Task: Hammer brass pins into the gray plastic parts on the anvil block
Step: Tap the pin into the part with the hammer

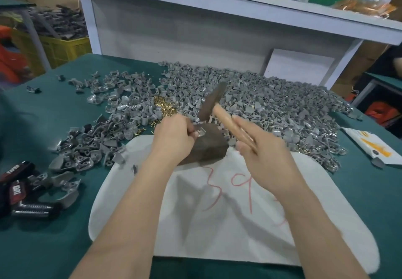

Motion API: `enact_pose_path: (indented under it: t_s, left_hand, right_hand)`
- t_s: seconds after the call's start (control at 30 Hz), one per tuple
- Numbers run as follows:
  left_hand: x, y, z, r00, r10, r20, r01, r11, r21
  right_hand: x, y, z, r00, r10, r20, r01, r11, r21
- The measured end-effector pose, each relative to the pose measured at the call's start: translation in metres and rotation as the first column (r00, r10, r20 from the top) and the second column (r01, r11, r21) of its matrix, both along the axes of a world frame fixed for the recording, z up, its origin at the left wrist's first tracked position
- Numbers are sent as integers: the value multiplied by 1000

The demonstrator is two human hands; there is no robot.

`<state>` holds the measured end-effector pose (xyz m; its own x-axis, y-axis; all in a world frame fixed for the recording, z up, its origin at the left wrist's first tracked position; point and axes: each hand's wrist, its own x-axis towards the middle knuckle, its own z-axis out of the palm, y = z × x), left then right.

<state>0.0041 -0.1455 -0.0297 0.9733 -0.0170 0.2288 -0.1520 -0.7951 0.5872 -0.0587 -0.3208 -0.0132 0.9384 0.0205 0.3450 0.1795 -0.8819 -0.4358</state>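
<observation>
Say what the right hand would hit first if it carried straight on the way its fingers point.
Probably the heap of gray plastic parts behind the anvil block. The right hand, holding the hammer, points up-left over the block's far corner; depth is blurred, so unsure.

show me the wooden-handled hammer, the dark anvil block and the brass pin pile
wooden-handled hammer [211, 101]: head view, on the metal head
dark anvil block [207, 148]: head view, near face
brass pin pile [165, 107]: head view, middle of the heap
</observation>
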Motion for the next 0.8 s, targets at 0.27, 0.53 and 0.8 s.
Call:
enact_pose_path:
  t_s: [0.27,0.53,0.8]
  left_hand:
    - [0,2,0,1000,-10,-18,8,997,-78]
    - [5,2,-1,995,-82,50,93,955,-282]
    - [6,17,14,904,389,178,-127,641,-757]
  right_hand:
    - [48,-5,-40,948,-104,-299,192,940,282]
    - [58,32,-8,992,103,-72,-88,979,184]
    - [127,33,27,926,-364,-101,377,870,319]
